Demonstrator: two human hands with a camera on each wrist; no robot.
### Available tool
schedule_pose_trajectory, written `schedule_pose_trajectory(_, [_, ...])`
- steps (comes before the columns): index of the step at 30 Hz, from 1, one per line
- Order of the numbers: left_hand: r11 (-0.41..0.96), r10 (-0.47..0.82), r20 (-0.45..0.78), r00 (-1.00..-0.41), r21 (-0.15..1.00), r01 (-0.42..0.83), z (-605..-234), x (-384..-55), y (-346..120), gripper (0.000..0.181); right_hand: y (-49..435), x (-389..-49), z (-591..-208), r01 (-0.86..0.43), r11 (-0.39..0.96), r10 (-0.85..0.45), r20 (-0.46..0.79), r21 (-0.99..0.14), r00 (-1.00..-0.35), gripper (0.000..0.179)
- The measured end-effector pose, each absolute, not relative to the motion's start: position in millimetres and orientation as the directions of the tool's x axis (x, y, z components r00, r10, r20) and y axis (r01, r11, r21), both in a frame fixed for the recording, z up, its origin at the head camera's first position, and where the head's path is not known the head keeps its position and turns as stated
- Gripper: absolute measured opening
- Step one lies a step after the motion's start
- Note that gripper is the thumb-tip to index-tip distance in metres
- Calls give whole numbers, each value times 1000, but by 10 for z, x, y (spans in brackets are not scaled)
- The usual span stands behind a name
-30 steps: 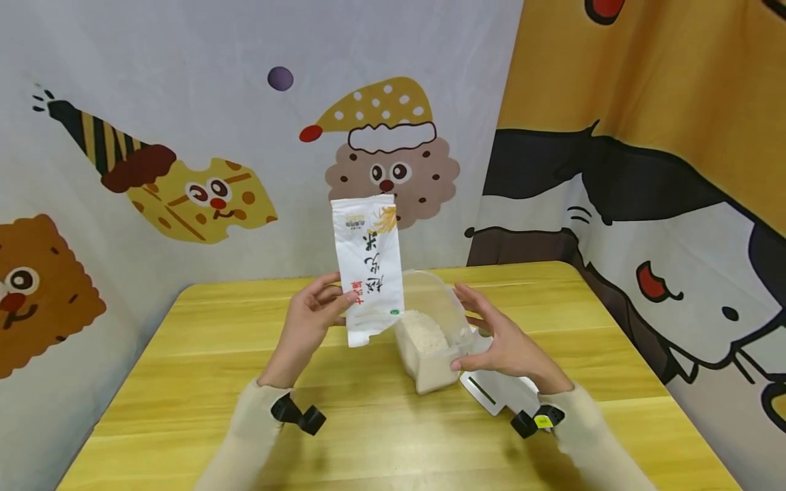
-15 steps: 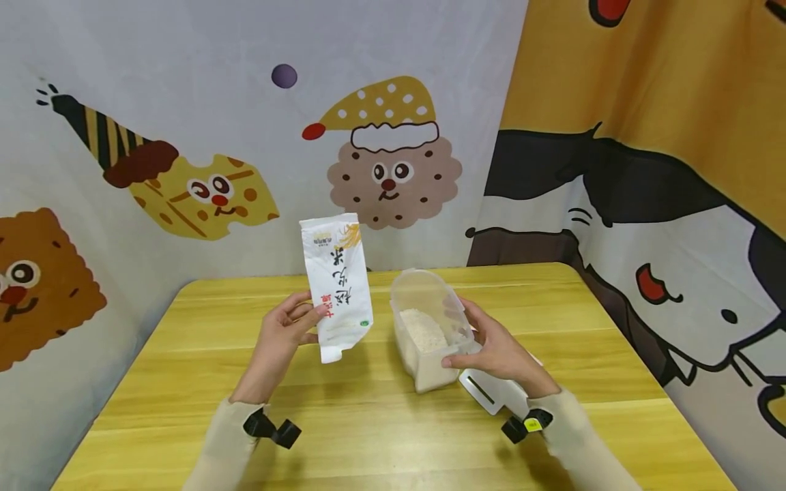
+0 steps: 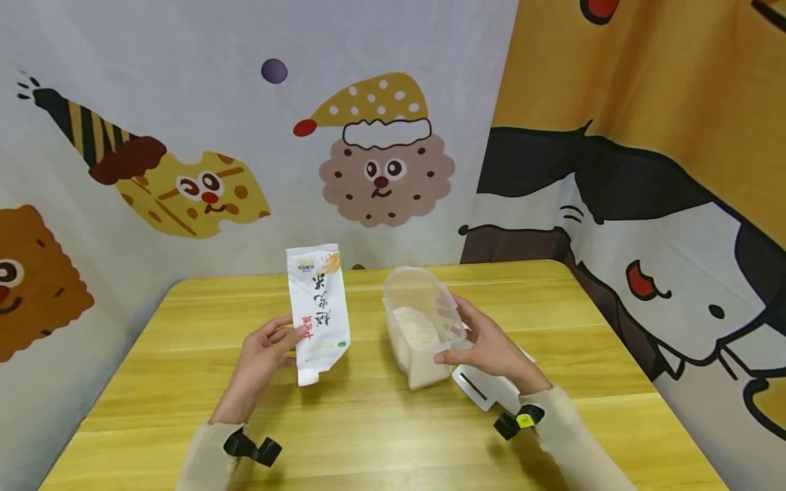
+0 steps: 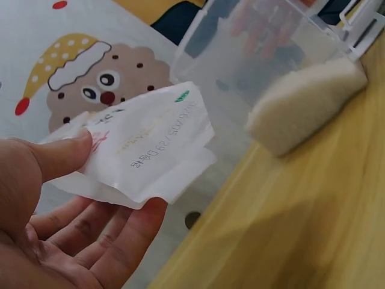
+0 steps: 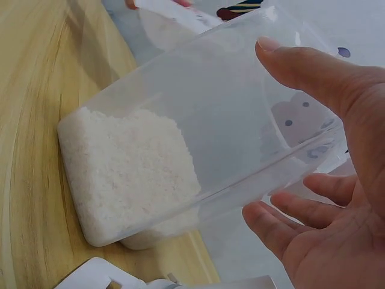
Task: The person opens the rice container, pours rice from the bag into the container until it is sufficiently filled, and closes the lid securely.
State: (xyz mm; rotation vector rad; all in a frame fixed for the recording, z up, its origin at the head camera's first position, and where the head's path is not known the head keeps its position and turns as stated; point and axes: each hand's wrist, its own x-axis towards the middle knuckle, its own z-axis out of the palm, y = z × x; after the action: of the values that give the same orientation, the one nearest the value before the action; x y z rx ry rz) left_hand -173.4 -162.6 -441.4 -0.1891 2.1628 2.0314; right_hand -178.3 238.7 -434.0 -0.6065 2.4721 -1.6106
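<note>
A slack white rice bag (image 3: 319, 307) with black and red characters is pinched between thumb and fingers of my left hand (image 3: 267, 351). It is held above the table, left of the container and apart from it. In the left wrist view the thumb (image 4: 67, 158) lies on the bag's printed face, with fingers below. A clear plastic container (image 3: 414, 285) stands on the table, partly filled with white rice (image 3: 417, 329). My right hand (image 3: 491, 344) holds its right side, thumb at the near corner. The right wrist view shows rice (image 5: 129, 174) through the wall.
A white lid (image 3: 485, 385) with a dark slot lies on the wooden table (image 3: 344, 436), partly under my right hand. Behind the table hangs a cartoon-printed curtain (image 3: 381, 41). A small black camera is strapped to each wrist.
My left hand has carried the rice bag left and down, away from the container's rim. My right hand stays at the container, which has barely moved.
</note>
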Motion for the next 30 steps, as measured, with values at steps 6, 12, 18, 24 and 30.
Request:
schedule_pose_trajectory(6, [111,9,-262,-965,959,-259,-4537,-1677,-1696,57,2376,-1793,-4351,-254,340,-405,102,-905,-909,110])
schedule_pose_trajectory(12, [169,-12,-318,-948,934,-316,-4659,-1641,-1749,62,2406,-1798,-4350,-245,350,-406,90,-904,-909,108])
schedule_pose_trajectory(18, [240,-54,-376,-925,894,-378,-4727,-1591,-1816,70,2412,-1798,-4354,-236,325,-417,85,-916,-905,107])
schedule_pose_trajectory(24, [273,-81,-416,-906,865,-422,-4813,-1548,-1877,60,2404,-1803,-4354,-247,329,-421,92,-912,-903,105])
schedule_pose_trajectory(30, [316,-82,-443,-893,838,-445,-4823,-1538,-1932,63,2399,-1820,-4353,-252,325,-421,99,-911,-901,104])
